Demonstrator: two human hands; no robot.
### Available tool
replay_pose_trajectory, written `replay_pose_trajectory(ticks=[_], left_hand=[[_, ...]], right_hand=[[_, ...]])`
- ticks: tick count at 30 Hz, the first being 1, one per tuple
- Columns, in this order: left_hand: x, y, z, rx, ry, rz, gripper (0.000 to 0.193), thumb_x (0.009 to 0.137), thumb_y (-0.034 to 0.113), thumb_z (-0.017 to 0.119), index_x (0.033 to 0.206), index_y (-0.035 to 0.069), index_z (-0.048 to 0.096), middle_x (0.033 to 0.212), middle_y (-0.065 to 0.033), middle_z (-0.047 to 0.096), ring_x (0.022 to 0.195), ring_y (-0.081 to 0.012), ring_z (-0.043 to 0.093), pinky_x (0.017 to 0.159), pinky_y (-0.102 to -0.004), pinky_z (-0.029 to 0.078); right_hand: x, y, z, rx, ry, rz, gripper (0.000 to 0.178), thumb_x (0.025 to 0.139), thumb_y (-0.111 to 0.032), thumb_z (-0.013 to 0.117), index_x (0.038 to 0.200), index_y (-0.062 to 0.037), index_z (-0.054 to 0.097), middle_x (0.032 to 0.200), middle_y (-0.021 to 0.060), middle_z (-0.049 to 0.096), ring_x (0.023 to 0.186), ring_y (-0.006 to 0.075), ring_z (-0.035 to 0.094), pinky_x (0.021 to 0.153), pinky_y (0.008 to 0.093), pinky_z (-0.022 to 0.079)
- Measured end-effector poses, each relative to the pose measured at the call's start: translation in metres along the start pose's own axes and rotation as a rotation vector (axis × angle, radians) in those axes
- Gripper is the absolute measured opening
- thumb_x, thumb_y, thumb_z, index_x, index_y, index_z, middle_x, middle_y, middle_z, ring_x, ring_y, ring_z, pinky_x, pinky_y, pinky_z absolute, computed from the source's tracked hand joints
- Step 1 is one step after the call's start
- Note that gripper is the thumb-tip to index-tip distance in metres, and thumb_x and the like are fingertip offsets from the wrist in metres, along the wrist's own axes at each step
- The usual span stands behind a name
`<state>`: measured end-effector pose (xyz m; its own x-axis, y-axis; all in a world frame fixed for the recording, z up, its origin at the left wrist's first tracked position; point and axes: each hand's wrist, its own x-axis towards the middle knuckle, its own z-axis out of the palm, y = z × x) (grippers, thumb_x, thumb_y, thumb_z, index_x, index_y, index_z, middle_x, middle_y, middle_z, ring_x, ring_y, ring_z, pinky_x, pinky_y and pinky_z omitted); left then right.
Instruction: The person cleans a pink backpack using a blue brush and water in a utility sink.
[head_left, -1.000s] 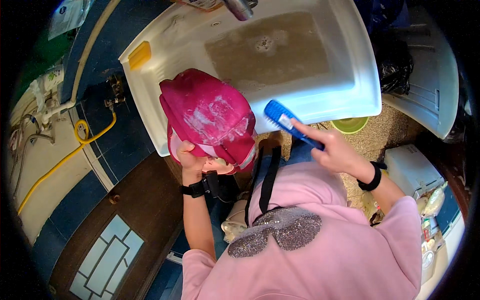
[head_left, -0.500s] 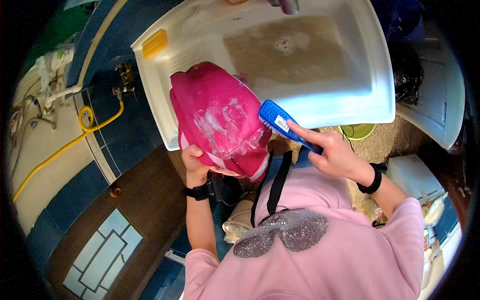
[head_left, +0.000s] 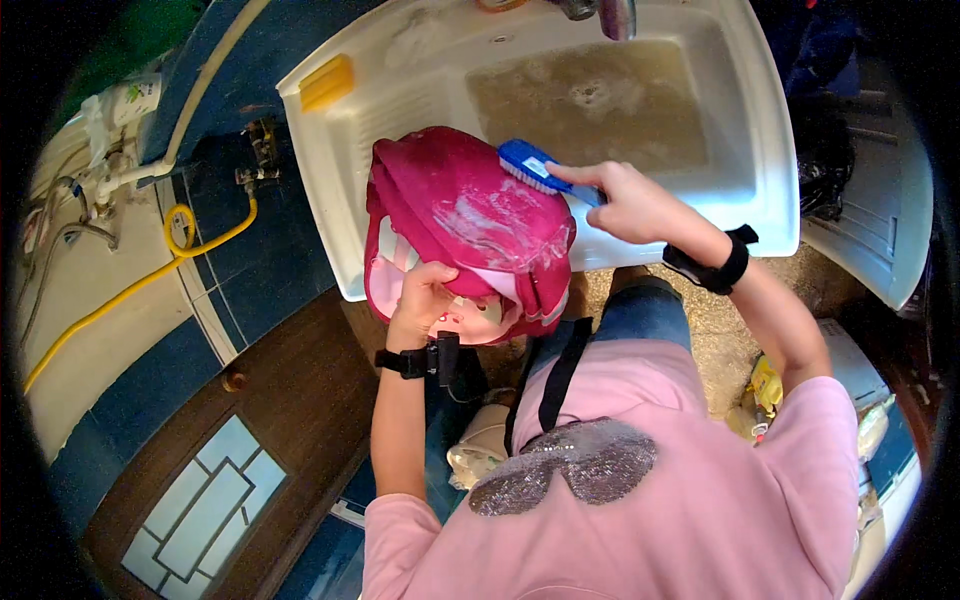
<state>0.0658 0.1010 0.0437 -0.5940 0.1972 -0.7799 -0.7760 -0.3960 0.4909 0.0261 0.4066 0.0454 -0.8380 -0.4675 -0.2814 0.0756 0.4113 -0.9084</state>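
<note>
A magenta fabric bag [head_left: 430, 185], probably a backpack, rests over the near left part of a white sink [head_left: 752, 215]. White suds streak its upper side, and its pale pink inside with a printed pattern shows at the near edge. My left hand [head_left: 424, 298] is closed on that near edge, thumb on top. In my right hand [head_left: 632, 203] is the handle of a blue scrub brush [head_left: 528, 160]. The brush's white bristles face down against the bag's far right side.
Murky water [head_left: 590, 100] covers the basin's bottom. A yellow block [head_left: 327, 83] sits on the sink's far left corner, and a metal faucet [head_left: 617, 18] hangs over the far edge. A yellow hose [head_left: 130, 290] runs along the left wall. A brown door [head_left: 300, 400] stands at lower left.
The brush has moved from above the bag's right edge, up and left onto its far side. My left hand has shifted right, and the bag has tilted, showing more of its inside.
</note>
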Motion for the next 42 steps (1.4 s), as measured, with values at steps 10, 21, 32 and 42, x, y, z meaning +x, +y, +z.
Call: replay_pose_trajectory(ticks=[10, 21, 32, 42], left_hand=[[0.013, 0.02, 0.051, 0.374, -0.003, -0.223, 0.047, 0.078, 0.021, 0.056, 0.117, -0.001, 0.04, 0.099, -0.0167, 0.058, 0.076, -0.0318, 0.062, 0.062, -0.0401, 0.055], [0.094, 0.082, 0.043, 1.234, 0.277, 0.161, 0.036, 0.078, 0.031, 0.061, 0.098, 0.002, 0.056, 0.085, -0.0087, 0.061, 0.063, -0.0164, 0.059, 0.051, -0.0281, 0.05], [0.052, 0.066, 0.013, 0.63, 0.311, 0.115, 0.026, 0.069, 0.002, 0.049, 0.094, -0.003, 0.052, 0.087, -0.0072, 0.058, 0.077, -0.0196, 0.056, 0.073, -0.0295, 0.046], [-0.023, 0.027, 0.012, 0.395, 0.388, 0.513, 0.054, 0.056, -0.007, 0.052, 0.109, -0.001, 0.047, 0.097, -0.0063, 0.055, 0.081, -0.0177, 0.054, 0.072, -0.0284, 0.044]], right_hand=[[-0.053, -0.004, 0.003, -0.069, -0.062, 0.163, 0.062, 0.06, 0.0, 0.047, 0.122, -0.0026, 0.046, 0.075, 0.0304, 0.055, 0.067, 0.0432, 0.055, 0.069, 0.0471, 0.044], [-0.062, 0.005, 0.014, -0.126, -0.116, 0.096, 0.064, 0.062, 0.0, 0.048, 0.125, -0.0007, 0.04, 0.063, 0.0276, 0.055, 0.06, 0.0418, 0.056, 0.063, 0.0485, 0.046], [-0.072, 0.015, -0.008, -0.065, -0.154, 0.029, 0.069, 0.063, 0.0, 0.048, 0.131, -0.0107, 0.037, 0.06, 0.0234, 0.054, 0.054, 0.0383, 0.053, 0.057, 0.0455, 0.043], [-0.056, -0.018, -0.001, -0.19, -0.157, -0.163, 0.069, 0.064, -0.001, 0.048, 0.131, -0.0123, 0.035, 0.059, 0.0195, 0.055, 0.053, 0.0366, 0.054, 0.056, 0.047, 0.045]])
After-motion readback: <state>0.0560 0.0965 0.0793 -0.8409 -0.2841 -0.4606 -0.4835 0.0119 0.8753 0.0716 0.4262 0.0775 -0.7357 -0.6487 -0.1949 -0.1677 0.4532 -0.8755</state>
